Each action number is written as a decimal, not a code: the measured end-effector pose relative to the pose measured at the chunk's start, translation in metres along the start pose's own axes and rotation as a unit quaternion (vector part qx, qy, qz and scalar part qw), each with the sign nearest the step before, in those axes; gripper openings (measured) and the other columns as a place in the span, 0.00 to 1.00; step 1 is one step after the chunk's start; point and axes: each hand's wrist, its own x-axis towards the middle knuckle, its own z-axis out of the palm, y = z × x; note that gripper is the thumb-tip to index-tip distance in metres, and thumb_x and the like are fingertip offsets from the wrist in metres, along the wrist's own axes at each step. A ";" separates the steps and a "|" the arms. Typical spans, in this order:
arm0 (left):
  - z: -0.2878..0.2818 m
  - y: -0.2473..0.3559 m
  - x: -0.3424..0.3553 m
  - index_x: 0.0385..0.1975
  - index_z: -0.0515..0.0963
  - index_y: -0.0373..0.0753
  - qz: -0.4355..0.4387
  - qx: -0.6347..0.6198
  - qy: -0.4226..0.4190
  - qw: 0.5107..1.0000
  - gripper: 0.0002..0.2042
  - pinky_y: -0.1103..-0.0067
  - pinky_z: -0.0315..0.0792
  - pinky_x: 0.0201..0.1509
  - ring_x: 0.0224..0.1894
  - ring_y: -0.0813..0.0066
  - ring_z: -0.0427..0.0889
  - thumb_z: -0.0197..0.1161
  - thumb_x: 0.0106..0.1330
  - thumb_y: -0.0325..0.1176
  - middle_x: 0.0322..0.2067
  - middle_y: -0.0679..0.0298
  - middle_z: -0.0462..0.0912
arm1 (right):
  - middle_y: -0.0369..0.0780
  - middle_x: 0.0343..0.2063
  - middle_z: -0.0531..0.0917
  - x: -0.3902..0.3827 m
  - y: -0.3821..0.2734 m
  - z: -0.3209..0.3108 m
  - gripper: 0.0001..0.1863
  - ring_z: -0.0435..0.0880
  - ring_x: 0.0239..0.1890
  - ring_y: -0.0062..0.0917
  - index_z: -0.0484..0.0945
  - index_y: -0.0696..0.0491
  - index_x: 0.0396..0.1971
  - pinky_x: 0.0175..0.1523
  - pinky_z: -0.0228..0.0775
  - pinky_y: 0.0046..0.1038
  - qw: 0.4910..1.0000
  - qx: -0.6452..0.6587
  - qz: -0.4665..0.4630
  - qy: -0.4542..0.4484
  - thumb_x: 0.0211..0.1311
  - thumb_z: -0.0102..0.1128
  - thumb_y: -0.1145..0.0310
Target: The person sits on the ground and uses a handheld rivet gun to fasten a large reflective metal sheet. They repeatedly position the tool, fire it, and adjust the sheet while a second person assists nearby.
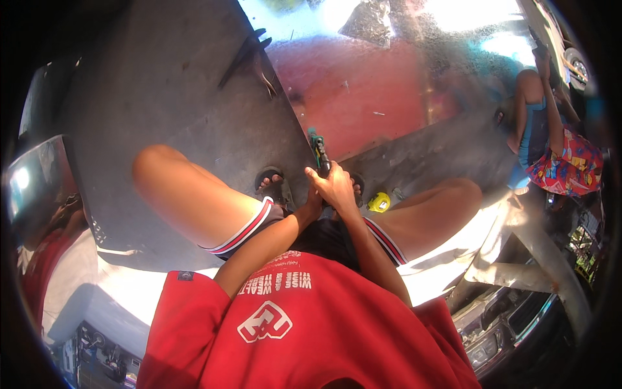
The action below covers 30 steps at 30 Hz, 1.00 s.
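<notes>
Both my hands are together between my knees, on a hand tool (319, 146) with a black grip and a green-and-metal head. Its exact kind is hard to make out. My right hand (337, 187) wraps the grip from the right. Lower and to its left, my left hand (313, 196) has its thumb up along the grip, while its other fingers are partly hidden. The tool's head points away from me, over the edge of a shiny metal sheet (363, 97). Right of my foot sits a yellow tape measure (378, 201).
Dark flat sheeting (149, 84) spreads to the left, with a dark angled object (245, 55) on it. A clear plastic bag (370, 24) and a small loose piece (378, 113) lie on the shiny sheet. Another person (560, 152) sits at the right.
</notes>
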 end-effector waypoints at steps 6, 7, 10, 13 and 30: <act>0.006 0.010 0.005 0.55 0.70 0.38 -0.044 -0.073 0.049 0.995 0.41 0.64 0.74 0.57 0.49 0.58 0.80 0.39 0.64 0.74 0.48 0.53 0.79 | 0.58 0.37 0.84 0.004 0.005 0.021 0.30 0.83 0.45 0.54 0.79 0.61 0.44 0.49 0.73 0.47 0.999 -0.013 0.044 0.030 0.52 0.69 0.49; 0.008 0.010 0.006 0.55 0.70 0.38 -0.046 -0.077 0.057 0.994 0.41 0.64 0.74 0.57 0.49 0.58 0.80 0.39 0.64 0.74 0.48 0.53 0.79 | 0.58 0.36 0.84 0.005 0.008 0.022 0.29 0.83 0.44 0.54 0.79 0.60 0.44 0.49 0.73 0.47 0.998 -0.007 0.046 0.030 0.52 0.69 0.49; 0.012 0.011 0.007 0.55 0.70 0.38 -0.044 -0.086 0.073 0.993 0.41 0.64 0.74 0.56 0.49 0.58 0.80 0.40 0.64 0.74 0.48 0.53 0.79 | 0.56 0.33 0.85 0.009 0.021 0.028 0.23 0.83 0.42 0.55 0.78 0.58 0.39 0.46 0.73 0.48 0.998 0.021 0.025 0.047 0.52 0.67 0.54; 0.014 0.012 0.007 0.55 0.70 0.38 -0.052 -0.095 0.074 0.991 0.41 0.64 0.74 0.56 0.49 0.57 0.80 0.40 0.64 0.74 0.48 0.53 0.79 | 0.55 0.30 0.84 0.013 0.029 0.038 0.20 0.83 0.39 0.56 0.76 0.56 0.33 0.44 0.72 0.50 0.996 -0.035 0.004 0.079 0.52 0.67 0.53; 0.018 0.014 0.000 0.54 0.71 0.38 -0.042 -0.109 0.081 0.990 0.41 0.63 0.74 0.55 0.48 0.56 0.80 0.42 0.63 0.75 0.47 0.52 0.79 | 0.58 0.41 0.84 -0.001 -0.008 0.006 0.39 0.83 0.48 0.52 0.77 0.62 0.47 0.52 0.74 0.45 0.999 -0.049 0.009 -0.018 0.48 0.71 0.42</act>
